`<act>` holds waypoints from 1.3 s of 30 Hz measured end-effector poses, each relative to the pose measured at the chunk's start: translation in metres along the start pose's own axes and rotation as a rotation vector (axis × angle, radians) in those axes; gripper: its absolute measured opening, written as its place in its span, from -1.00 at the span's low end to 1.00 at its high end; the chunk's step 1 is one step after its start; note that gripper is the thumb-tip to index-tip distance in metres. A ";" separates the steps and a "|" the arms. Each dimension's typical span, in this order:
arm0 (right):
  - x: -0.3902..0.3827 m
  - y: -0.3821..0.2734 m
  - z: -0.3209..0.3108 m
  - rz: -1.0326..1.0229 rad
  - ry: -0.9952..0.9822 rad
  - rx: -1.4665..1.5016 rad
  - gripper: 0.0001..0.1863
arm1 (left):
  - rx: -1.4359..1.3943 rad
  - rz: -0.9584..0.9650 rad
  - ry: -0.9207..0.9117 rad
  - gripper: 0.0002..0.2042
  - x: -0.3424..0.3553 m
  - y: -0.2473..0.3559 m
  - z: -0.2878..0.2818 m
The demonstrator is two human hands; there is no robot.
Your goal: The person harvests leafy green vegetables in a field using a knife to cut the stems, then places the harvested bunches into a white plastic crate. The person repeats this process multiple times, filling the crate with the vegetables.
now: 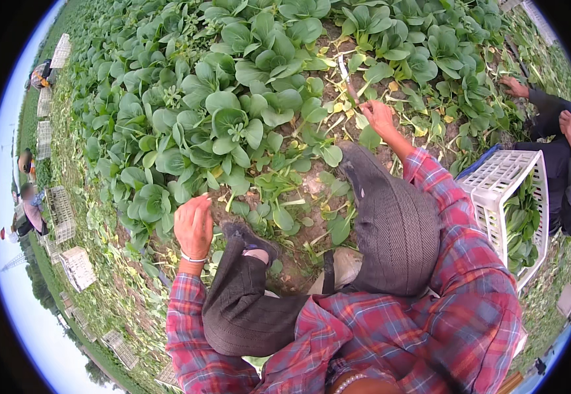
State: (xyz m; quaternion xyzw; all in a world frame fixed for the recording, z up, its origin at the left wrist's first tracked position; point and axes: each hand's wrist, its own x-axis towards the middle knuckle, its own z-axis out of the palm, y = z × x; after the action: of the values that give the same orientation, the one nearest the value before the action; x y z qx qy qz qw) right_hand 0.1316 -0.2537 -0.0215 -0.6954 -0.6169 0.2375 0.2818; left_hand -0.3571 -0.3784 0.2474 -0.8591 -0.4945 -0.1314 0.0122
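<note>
I squat on soil among leafy green plants [226, 118] with pale stems. My right hand [378, 119] is closed on the handle of a knife [344, 72], its blade pointing forward over yellowed leaves and cut scraps. My left hand [192, 223], with a white band at the wrist, is at the edge of the plants by my left shoe; its fingers are curled together, and what is in them, if anything, is hidden. At my right stands a white plastic crate [485, 184] holding cut greens [522, 226].
A co-worker in dark clothes [561, 177] is beside the crate, hands low near the plants. Along the left rim are several other workers [32, 210] and white crates [78, 266] on a strip of soil strewn with cut leaves.
</note>
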 end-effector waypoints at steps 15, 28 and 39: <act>0.061 -0.009 0.027 0.655 0.196 0.613 -0.62 | -0.157 0.813 -0.083 -0.92 0.398 0.059 0.335; 0.148 -0.043 0.071 0.104 -0.069 0.513 -0.65 | 0.415 0.443 -0.245 -0.85 0.406 -0.060 0.373; 0.208 -0.028 0.093 -0.140 -0.300 0.145 -0.47 | 0.316 0.401 -0.192 -0.90 0.393 -0.067 0.372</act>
State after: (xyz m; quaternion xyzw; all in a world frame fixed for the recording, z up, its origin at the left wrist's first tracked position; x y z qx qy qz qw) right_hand 0.0750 -0.0359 -0.0664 -0.5854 -0.6803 0.3620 0.2519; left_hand -0.1473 0.0446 -0.0250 -0.9357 -0.3279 0.0346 0.1252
